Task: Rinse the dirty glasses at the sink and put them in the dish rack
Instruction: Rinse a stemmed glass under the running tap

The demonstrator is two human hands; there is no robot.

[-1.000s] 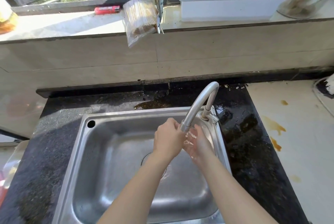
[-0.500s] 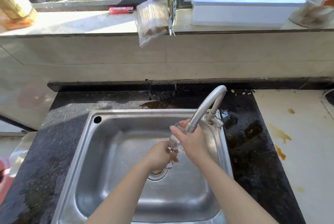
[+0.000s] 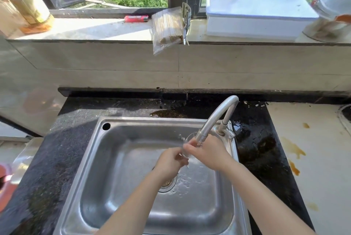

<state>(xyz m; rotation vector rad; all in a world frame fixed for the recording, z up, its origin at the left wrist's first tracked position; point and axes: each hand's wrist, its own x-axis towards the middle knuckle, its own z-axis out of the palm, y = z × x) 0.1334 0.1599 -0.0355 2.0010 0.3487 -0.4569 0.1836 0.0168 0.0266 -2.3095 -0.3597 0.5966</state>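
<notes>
Left hand (image 3: 169, 160) shifted right under the glass (image 3: 187, 142), right hand (image 3: 208, 152) seemingly gripping it, beneath faucet (image 3: 214, 117)

A silvery stainless-steel sink (image 3: 91, 177) and matching curved metal tap (image 3: 216, 117) sit in a black speckled stone worktop (image 3: 57, 149) that meets a cream surface with orange-brown stains (image 3: 292, 149), while a small red lighter (image 3: 136, 18) and a white lidded plastic box (image 3: 260, 16) lie on the pale windowsill (image 3: 85, 29).

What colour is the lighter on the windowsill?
The lighter is red with a dark end, seen clearly in the head view.
</notes>
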